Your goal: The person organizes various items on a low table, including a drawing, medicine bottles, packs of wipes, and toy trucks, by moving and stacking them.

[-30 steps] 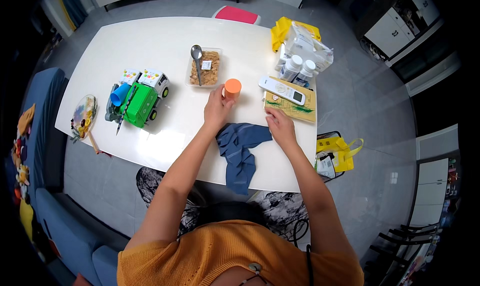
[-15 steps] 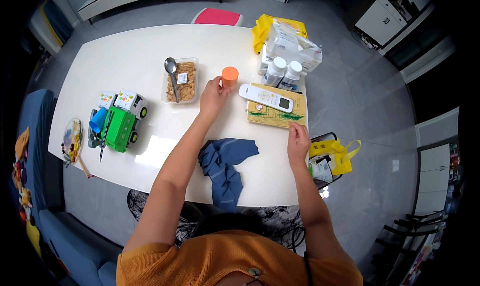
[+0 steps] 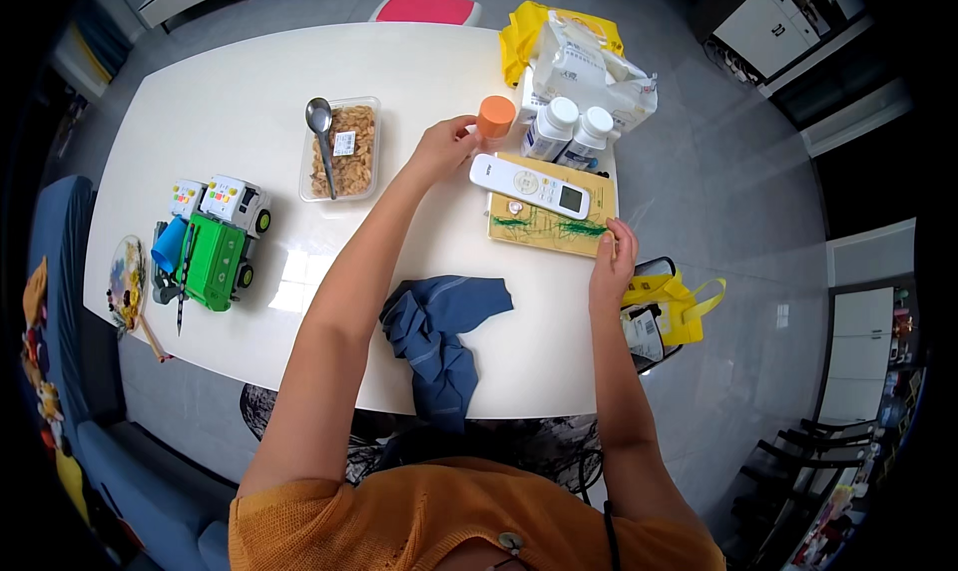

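Observation:
My left hand (image 3: 445, 148) grips a small clear bottle with an orange cap (image 3: 495, 118), just left of two white bottles (image 3: 551, 130). My right hand (image 3: 613, 262) is at the right edge of a yellow book (image 3: 544, 238) with green scribbles, its fingers pinched together; what they hold, if anything, I cannot make out. A white remote control (image 3: 529, 186) lies across the book. Between my forearms a crumpled blue cloth (image 3: 439, 331) hangs partly over the table's near edge. Left of my left hand stands a clear tub of brown flakes (image 3: 356, 162) with a metal spoon (image 3: 321, 142) across it.
On the white table (image 3: 239, 82), a green and white toy truck (image 3: 218, 262) and a round decorated fan-like piece (image 3: 127, 282) are at the left. White plastic packs (image 3: 579, 67) and a yellow bag (image 3: 524, 37) sit at the back right. Beside the right edge is a basket holding a yellow bag (image 3: 679, 316).
My left hand has moved the orange-capped bottle to the right, close to the white bottles. My right hand has shifted from the book's near corner slightly up along its right edge.

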`<move>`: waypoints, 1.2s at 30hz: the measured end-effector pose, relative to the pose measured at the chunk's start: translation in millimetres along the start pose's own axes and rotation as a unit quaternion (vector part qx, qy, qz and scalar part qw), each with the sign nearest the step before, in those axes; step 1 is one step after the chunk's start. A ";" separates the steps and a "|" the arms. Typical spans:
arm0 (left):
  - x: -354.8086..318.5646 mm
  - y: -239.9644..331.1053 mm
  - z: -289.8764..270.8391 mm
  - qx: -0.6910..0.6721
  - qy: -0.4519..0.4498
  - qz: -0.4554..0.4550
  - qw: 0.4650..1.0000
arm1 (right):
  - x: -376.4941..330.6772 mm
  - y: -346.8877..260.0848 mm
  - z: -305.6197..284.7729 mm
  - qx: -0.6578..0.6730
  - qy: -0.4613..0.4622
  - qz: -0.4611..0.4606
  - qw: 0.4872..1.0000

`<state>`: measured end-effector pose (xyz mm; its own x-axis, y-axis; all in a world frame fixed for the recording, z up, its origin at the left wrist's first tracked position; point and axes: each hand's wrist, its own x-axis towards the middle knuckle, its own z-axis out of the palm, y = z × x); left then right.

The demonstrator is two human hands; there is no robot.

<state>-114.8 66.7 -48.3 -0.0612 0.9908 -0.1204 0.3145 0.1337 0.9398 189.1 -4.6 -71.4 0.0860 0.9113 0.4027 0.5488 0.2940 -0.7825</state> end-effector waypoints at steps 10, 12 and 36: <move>3.8 6.7 16.4 -0.041 -0.029 0.002 0.999 | 0.6 -5.8 0.4 0.018 0.003 0.022 1.000; 2.0 6.7 16.9 -0.045 -0.022 -0.010 0.999 | 1.1 -6.4 -0.2 0.016 0.005 0.022 1.000; -322.7 -54.7 -72.3 -0.058 0.309 0.063 0.947 | -87.8 -28.5 11.5 0.125 0.016 0.062 0.990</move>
<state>-180.8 -261.8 -37.7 -0.5844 0.7932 0.1712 0.2523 -0.0230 0.9674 156.4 -89.7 -89.9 0.1677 0.9364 0.3082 0.3099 0.2467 -0.9182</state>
